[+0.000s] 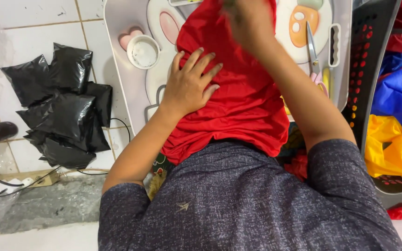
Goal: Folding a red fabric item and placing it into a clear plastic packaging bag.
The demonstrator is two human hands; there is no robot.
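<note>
Both hands on red cloth (247, 102); left fingers (201, 62) spread flat.

The left hand (189, 83) lies flat, palm down, fingers spread and pointing up-right, forearm bent in from the left. The right hand (247, 18) is raised, blurred, fingers curled, its forearm reaching forward.

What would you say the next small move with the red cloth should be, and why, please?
Probably draw the right hand farther up to pull the red cloth taut. The left hand lies flat on it, pinning it to the small table, while the right hand, blurred, seems to grip its far end; folds remain.
</note>
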